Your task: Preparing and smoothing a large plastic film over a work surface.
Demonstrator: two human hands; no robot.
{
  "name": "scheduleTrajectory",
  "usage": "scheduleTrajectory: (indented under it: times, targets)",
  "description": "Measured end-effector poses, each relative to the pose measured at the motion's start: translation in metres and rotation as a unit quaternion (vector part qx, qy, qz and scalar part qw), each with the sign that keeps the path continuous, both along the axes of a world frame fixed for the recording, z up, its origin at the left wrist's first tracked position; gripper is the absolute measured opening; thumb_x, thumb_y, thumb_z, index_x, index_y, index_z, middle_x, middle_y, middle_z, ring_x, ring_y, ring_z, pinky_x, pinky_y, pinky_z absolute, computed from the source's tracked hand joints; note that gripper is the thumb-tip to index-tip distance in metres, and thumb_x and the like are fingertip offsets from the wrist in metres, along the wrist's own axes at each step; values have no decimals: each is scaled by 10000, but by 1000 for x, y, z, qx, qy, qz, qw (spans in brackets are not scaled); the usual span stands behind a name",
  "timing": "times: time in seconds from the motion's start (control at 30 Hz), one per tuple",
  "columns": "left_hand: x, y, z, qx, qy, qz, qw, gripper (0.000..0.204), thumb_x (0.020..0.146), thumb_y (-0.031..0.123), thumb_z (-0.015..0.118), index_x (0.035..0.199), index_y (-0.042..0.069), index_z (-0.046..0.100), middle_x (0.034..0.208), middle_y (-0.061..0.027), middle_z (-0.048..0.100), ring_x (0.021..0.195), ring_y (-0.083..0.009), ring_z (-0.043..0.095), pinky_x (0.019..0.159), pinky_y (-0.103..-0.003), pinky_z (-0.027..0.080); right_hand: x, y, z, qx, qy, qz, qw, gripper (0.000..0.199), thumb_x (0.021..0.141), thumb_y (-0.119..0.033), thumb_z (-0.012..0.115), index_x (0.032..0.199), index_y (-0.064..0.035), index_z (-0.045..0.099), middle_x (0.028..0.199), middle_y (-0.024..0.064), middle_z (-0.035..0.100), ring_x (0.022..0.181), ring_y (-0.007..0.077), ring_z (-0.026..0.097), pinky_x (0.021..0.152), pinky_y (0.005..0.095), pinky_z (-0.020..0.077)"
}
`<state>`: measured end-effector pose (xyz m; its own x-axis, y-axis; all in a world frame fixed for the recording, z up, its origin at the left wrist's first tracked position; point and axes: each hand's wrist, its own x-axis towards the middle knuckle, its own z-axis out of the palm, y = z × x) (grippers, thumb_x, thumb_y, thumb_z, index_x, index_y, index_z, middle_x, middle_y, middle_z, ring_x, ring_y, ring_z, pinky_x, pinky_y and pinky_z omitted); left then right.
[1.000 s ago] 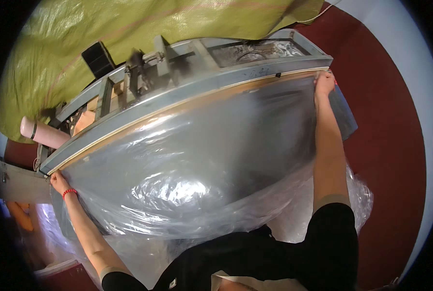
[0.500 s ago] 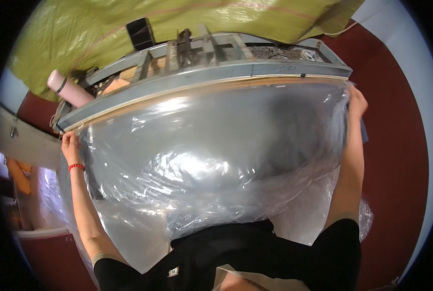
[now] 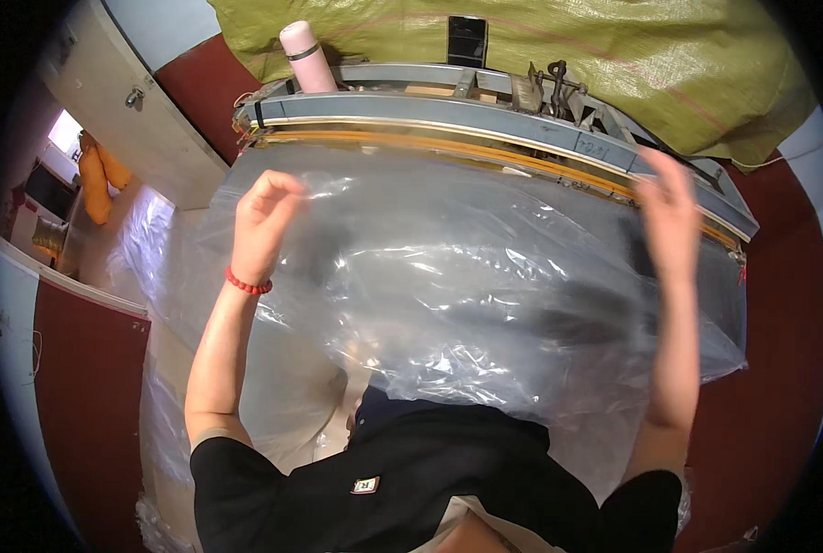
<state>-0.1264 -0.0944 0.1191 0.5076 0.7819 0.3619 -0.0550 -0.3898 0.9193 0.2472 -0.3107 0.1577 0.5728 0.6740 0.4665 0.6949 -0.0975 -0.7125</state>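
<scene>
A large clear plastic sheet (image 3: 448, 295) lies crumpled across a long grey metal machine frame (image 3: 485, 115) and hangs down toward my body. My left hand (image 3: 264, 221), with a red bead bracelet on the wrist, is raised over the sheet's left part, fingers curled and pinching the film. My right hand (image 3: 665, 217) is blurred above the sheet's right part, close to the frame's yellow strip (image 3: 522, 158). Its fingers are stretched out and hold nothing that I can see.
A pink bottle (image 3: 301, 55) and a black phone (image 3: 467, 39) stand on the far side of the frame, against a yellow-green tarp (image 3: 633, 64). A pale door (image 3: 135, 120) is at the left. More plastic film (image 3: 163, 249) lies on the floor there.
Both hands have left the far ends of the frame's edge and come inward and up over the sheet. The view has swung, so the frame now slopes the other way.
</scene>
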Motion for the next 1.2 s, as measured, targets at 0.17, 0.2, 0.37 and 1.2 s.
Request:
scheduleTrajectory:
  times: [0.17,0.2,0.37,1.2]
  targets:
    - [-12,-17,20,214,102,10,971,119,762,2,559,879,5,536,827,-37,553,758,-124,536,705,-230,427,-125,102,-36,-47,-49,342,937,243,734,-146,646,932,-22,582,900,84,573,835,156,525,741,295,429]
    - [-16,-21,28,214,103,13,971,119,762,2,559,879,5,536,827,-37,553,758,-124,536,705,-230,427,-134,107,-41,-151,106,405,895,188,747,-162,640,857,-15,599,768,52,589,725,113,528,657,266,439]
    - [-59,-15,-6,79,340,-130,928,145,815,150,565,813,5,569,694,-69,551,636,-127,511,573,-264,418,-71,66,-57,-132,138,305,933,145,737,-176,657,694,-49,603,631,-25,533,624,49,471,569,198,390]
    - [-92,251,-76,216,317,317,868,437,701,190,679,1052,-15,519,1051,-163,550,1011,-272,519,875,-335,391,335,-395,-167,9,117,-505,855,206,744,-197,636,834,-13,660,747,32,620,676,119,539,637,268,443]
